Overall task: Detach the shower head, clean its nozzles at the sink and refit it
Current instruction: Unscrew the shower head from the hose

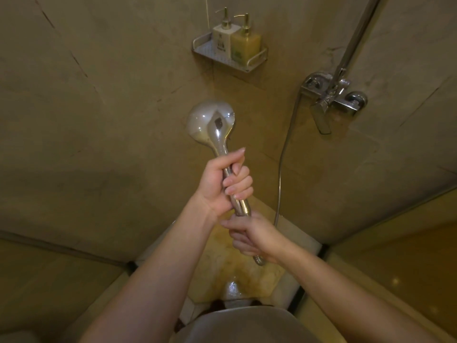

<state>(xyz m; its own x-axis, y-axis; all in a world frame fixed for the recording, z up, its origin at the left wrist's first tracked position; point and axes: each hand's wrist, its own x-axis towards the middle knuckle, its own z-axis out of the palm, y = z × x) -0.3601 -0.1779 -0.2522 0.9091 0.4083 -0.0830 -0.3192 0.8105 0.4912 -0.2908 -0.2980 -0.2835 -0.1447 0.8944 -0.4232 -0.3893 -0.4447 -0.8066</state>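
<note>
A chrome shower head (210, 121) with a round head points up and away from me, its back side facing the camera, so the nozzles are hidden. My left hand (226, 181) grips the middle of its handle. Just below, my right hand (252, 235) grips the hose connector at the handle's lower end. The metal hose (280, 174) comes out under my right hand and curves up to the wall mixer tap (331, 100).
A wall shelf (258, 59) holds two pump bottles, one white (223, 37) and one yellow (246, 43). A chrome riser pipe (358, 35) rises from the tap. Beige tiled walls meet in a corner; the shower floor (247, 276) lies below.
</note>
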